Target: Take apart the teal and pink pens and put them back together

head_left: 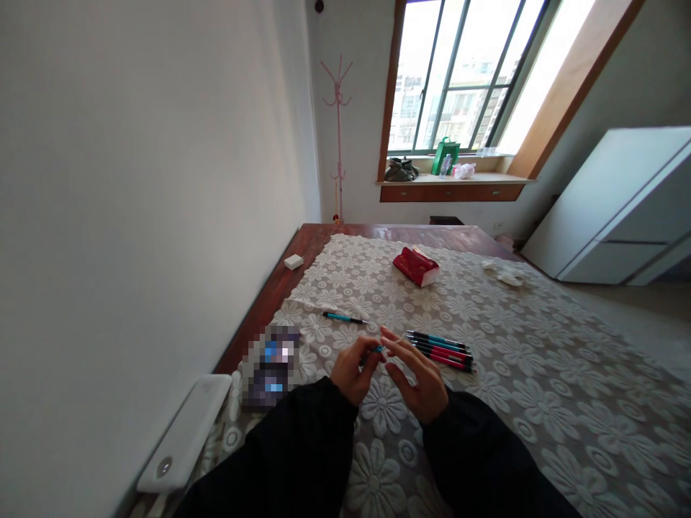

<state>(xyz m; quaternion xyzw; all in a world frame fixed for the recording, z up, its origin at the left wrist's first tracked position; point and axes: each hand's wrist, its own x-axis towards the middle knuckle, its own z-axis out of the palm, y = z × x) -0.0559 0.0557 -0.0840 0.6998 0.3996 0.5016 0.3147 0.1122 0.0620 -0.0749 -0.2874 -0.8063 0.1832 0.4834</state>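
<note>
Left hand (pixel 353 373) pinching small blue piece (pixel 380 349); right hand (pixel 417 375) close beside, grip unclear. Likely small-part handling; next move calls for steady pinch.

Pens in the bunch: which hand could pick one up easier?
Probably the right hand: it's just beside the bunch of pens and its fingers are spread. The left hand is farther away and seems to pinch a small blue piece.
</note>
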